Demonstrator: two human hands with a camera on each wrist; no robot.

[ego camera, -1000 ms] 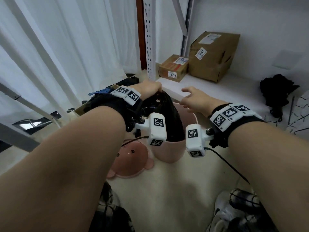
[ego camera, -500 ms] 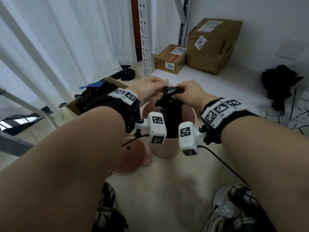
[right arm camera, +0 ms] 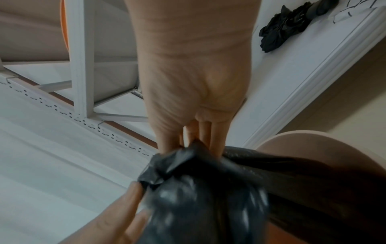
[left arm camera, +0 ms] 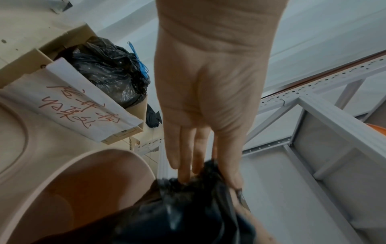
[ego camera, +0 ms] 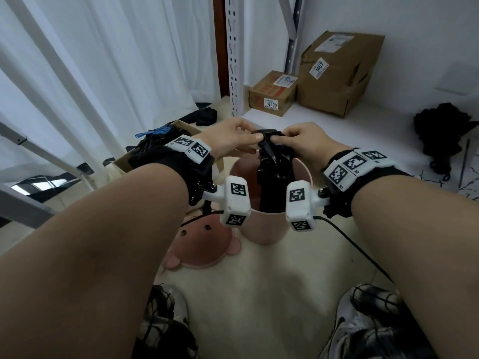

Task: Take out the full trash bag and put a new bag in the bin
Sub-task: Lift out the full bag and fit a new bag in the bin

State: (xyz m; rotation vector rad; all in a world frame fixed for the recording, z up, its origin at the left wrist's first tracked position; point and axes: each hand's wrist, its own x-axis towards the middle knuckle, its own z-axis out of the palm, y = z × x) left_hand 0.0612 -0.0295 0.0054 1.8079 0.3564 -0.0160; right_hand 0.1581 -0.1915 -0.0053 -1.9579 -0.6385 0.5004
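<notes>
At the bottom of the head view, two sneakers point(ego camera: 363, 314) stood on the pale floor, with a pink lid point(ego camera: 204, 244) lying flat just left of the pink bin point(ego camera: 261, 229) at centre frame. From the bin rose a full black trash bag point(ego camera: 274, 172), its gathered neck above the rim. The left hand point(ego camera: 228, 141) and right hand point(ego camera: 305, 141) met at that neck, each pinching the bunched plastic with thumb and fingertips. Farther, in the upper right, two cardboard boxes point(ego camera: 334, 73) sat on a white shelf; at left, an open carton point(left arm camera: 69, 92) held more black bags.
</notes>
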